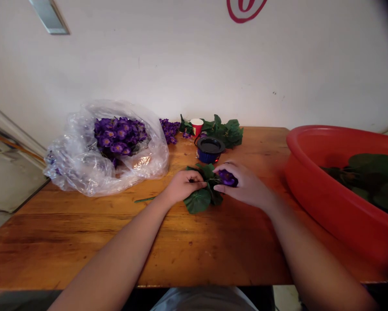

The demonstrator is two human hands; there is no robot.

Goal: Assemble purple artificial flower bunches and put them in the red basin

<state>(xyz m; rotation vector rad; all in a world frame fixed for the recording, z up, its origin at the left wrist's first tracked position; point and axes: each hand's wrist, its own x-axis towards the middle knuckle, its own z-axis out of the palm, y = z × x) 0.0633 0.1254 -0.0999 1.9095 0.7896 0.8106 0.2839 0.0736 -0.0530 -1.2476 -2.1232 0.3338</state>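
Note:
My left hand (pixel 185 186) is closed round the stem of a green leafy sprig (pixel 198 201), low over the middle of the wooden table. The stem's end sticks out to the left behind my wrist. To its right, my right hand (pixel 241 183) has its thumb and fingers curled round a purple flower (pixel 228 177) at the sprig's right end. Just behind both hands stands a small dark blue pot (pixel 209 150) with a black top and a red light at its front.
A clear plastic bag (pixel 142 166) with purple flowers (pixel 118 136) lies at the back left. By the wall are a red paper cup (pixel 196 126) and green leaves (pixel 231 131). A large red basin (pixel 330 194) with leaves inside stands at the right on the wooden table (pixel 187 255).

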